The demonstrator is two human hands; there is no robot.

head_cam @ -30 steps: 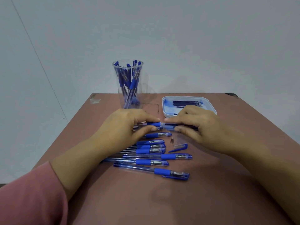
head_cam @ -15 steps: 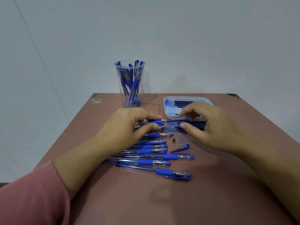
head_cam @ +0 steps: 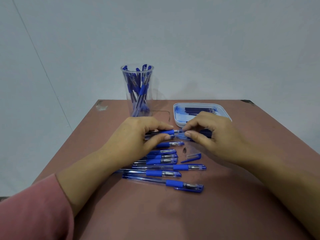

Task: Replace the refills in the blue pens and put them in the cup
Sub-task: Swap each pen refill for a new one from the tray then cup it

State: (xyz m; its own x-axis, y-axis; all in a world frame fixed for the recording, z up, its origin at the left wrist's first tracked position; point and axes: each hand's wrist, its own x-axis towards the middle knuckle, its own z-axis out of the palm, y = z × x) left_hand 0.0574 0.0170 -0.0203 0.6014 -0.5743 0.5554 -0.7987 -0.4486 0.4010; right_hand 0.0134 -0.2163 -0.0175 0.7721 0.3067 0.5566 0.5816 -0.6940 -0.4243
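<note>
While my left hand grips a blue pen at mid-frame, my right hand pinches that pen's clear front end; the cup stands behind, upper centre, with the tray right of it.

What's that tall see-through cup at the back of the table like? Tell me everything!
The tall clear plastic cup stands upright near the far edge of the reddish-brown table, left of the white tray. It is round, wider at its open rim than at its base. Blue pens crowd it, leaning and crossing, their tops reaching about to the rim. Only the table and those pens touch it.
</note>
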